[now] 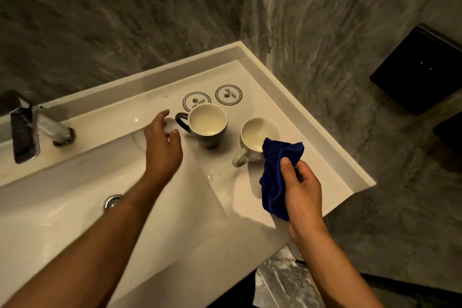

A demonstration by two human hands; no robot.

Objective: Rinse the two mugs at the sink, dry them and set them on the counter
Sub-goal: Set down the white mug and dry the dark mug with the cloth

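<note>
1. Right hand (301, 190) nearest cam; fingers curled round bunched blue cloth (277, 177), its top touching white mug (258, 137) on counter (325, 157).
2. Left hand (162, 142) fingers relaxed, spread, empty; dark mug (207, 125) upright just right of fingertips, handle toward them; left hand nearer.
3. Around: sink (75, 202), tap (37, 127), two coasters (228, 94) behind mugs; nothing between.

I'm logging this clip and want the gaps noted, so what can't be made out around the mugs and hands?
All in the head view:
- White mug: its near side is hidden by the blue cloth that the right hand grips.
- Round labels: print too small to read.
- Small pale thing under the left hand: mostly covered by its fingers.
- Dark mug: wet or dry can't be told.
</note>
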